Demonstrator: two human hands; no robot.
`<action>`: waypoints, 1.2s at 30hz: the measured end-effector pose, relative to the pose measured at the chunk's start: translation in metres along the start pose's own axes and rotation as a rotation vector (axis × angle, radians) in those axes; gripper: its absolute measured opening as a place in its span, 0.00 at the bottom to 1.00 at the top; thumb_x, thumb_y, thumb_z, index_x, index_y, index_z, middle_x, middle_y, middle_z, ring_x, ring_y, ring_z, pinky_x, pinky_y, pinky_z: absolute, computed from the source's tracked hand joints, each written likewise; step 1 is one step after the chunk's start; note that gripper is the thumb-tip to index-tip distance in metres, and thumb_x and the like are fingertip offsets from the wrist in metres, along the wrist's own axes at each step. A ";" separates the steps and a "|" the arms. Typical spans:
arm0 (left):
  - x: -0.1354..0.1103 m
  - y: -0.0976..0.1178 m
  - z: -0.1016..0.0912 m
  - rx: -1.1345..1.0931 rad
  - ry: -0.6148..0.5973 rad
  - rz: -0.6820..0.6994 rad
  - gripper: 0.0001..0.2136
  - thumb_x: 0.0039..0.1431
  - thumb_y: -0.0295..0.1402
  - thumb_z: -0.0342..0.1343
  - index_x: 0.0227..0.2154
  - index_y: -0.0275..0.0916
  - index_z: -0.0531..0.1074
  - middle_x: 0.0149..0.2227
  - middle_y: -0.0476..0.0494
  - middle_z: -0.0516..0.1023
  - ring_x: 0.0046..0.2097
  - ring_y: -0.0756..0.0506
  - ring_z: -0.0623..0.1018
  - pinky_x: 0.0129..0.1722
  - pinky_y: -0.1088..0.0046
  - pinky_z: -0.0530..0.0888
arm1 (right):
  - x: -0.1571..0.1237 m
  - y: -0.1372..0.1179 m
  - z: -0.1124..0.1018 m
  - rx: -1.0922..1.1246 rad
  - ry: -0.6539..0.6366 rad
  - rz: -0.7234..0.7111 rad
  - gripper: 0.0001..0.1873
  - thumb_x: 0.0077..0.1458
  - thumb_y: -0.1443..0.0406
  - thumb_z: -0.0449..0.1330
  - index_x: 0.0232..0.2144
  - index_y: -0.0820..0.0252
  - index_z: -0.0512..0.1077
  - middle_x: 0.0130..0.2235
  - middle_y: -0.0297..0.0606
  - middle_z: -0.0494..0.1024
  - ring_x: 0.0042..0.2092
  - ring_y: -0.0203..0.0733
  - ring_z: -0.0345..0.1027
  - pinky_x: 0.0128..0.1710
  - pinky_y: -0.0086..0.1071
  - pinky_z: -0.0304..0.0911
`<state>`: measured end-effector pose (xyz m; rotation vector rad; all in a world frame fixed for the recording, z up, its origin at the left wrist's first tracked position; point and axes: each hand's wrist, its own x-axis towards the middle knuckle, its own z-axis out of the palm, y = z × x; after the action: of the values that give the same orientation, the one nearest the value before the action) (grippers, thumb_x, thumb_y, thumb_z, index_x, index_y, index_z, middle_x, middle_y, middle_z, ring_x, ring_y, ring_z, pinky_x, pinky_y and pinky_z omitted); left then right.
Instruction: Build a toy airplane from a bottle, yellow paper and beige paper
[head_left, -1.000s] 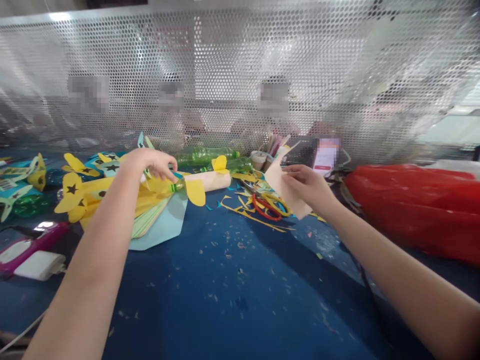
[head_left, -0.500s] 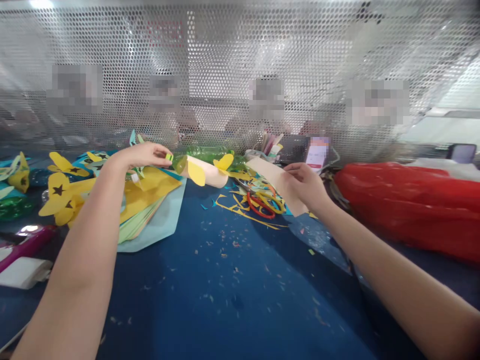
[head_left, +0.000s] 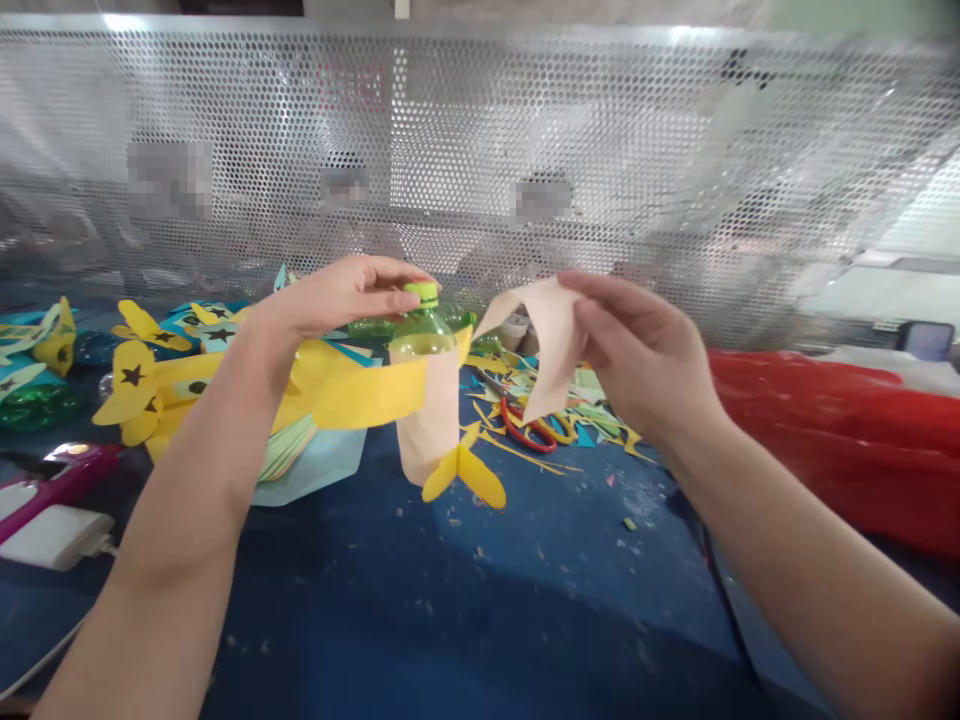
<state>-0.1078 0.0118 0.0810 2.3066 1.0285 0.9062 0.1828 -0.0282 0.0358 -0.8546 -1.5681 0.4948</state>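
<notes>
My left hand point(head_left: 371, 290) grips a plastic bottle point(head_left: 424, 330) by its lime-green cap, fingers closed round it. The bottle stands nearly upright, wrapped in pale cream paper point(head_left: 431, 420). Yellow paper wings point(head_left: 367, 395) stick out from its side, and a yellow paper tail piece point(head_left: 465, 472) is at its base. Between the thumb and fingers of my right hand point(head_left: 637, 340) is a curled strip of cream paper point(head_left: 553, 335). That strip hangs to the right of the bottle, its left end close to the wing by the bottle's shoulder; whether they touch I cannot tell.
Red-handled scissors point(head_left: 529, 430) lie among paper scraps behind the bottle. On the left are yellow paper-decorated bottles point(head_left: 135, 390), stacked coloured paper point(head_left: 315, 480), a purple tool point(head_left: 56, 490) and a white adapter point(head_left: 56, 537). A red plastic bag point(head_left: 832, 440) fills the right side.
The bottle, lying on its side before, is now upright and closer, with its wings in view. My right hand has lifted the cream paper strip, which now curls over.
</notes>
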 end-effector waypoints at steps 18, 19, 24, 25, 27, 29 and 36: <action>0.004 0.017 0.030 -0.112 -0.136 0.152 0.14 0.55 0.41 0.63 0.43 0.44 0.78 0.41 0.46 0.82 0.44 0.45 0.81 0.44 0.68 0.78 | 0.013 -0.069 0.034 0.179 0.064 -0.249 0.18 0.61 0.59 0.59 0.53 0.39 0.71 0.62 0.22 0.69 0.64 0.49 0.62 0.56 0.39 0.72; 0.004 0.015 0.030 -0.122 -0.141 0.156 0.14 0.55 0.41 0.63 0.43 0.44 0.77 0.41 0.47 0.82 0.44 0.45 0.81 0.44 0.68 0.78 | 0.013 -0.068 0.033 0.178 0.083 -0.260 0.18 0.61 0.60 0.59 0.53 0.38 0.71 0.63 0.20 0.68 0.64 0.47 0.62 0.56 0.37 0.72; 0.007 0.017 0.034 -0.212 -0.112 0.212 0.21 0.52 0.38 0.65 0.49 0.41 0.71 0.42 0.43 0.81 0.46 0.43 0.80 0.45 0.67 0.78 | 0.007 -0.052 0.035 0.045 -0.132 -0.067 0.13 0.59 0.61 0.62 0.46 0.48 0.78 0.46 0.31 0.82 0.45 0.45 0.78 0.39 0.38 0.77; 0.008 0.017 0.035 -0.228 -0.098 0.232 0.23 0.51 0.37 0.66 0.50 0.41 0.70 0.43 0.42 0.80 0.46 0.42 0.80 0.45 0.66 0.78 | 0.005 -0.048 0.036 -0.022 -0.184 -0.047 0.12 0.59 0.59 0.61 0.45 0.51 0.79 0.42 0.34 0.82 0.42 0.46 0.78 0.36 0.38 0.76; 0.011 0.017 0.037 -0.262 -0.065 0.263 0.27 0.48 0.35 0.67 0.52 0.40 0.68 0.45 0.40 0.79 0.47 0.41 0.80 0.45 0.66 0.78 | 0.002 -0.043 0.037 -0.128 -0.230 -0.046 0.14 0.60 0.56 0.61 0.42 0.54 0.80 0.38 0.38 0.83 0.39 0.45 0.77 0.33 0.38 0.75; 0.013 0.015 0.039 -0.297 -0.023 0.274 0.33 0.46 0.33 0.68 0.57 0.41 0.64 0.47 0.39 0.78 0.48 0.41 0.80 0.44 0.67 0.78 | 0.000 -0.040 0.037 -0.180 -0.217 -0.068 0.13 0.60 0.57 0.60 0.41 0.55 0.81 0.38 0.38 0.82 0.39 0.44 0.76 0.35 0.38 0.74; 0.006 0.012 0.037 -0.265 0.040 0.200 0.48 0.47 0.32 0.68 0.67 0.54 0.45 0.47 0.43 0.78 0.44 0.44 0.81 0.42 0.67 0.79 | -0.001 -0.039 0.033 -0.249 -0.184 -0.229 0.09 0.57 0.60 0.63 0.40 0.51 0.81 0.49 0.41 0.76 0.53 0.48 0.70 0.46 0.42 0.74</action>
<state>-0.0724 0.0040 0.0661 2.1996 0.6549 1.0984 0.1414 -0.0487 0.0580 -0.8196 -1.8989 0.2201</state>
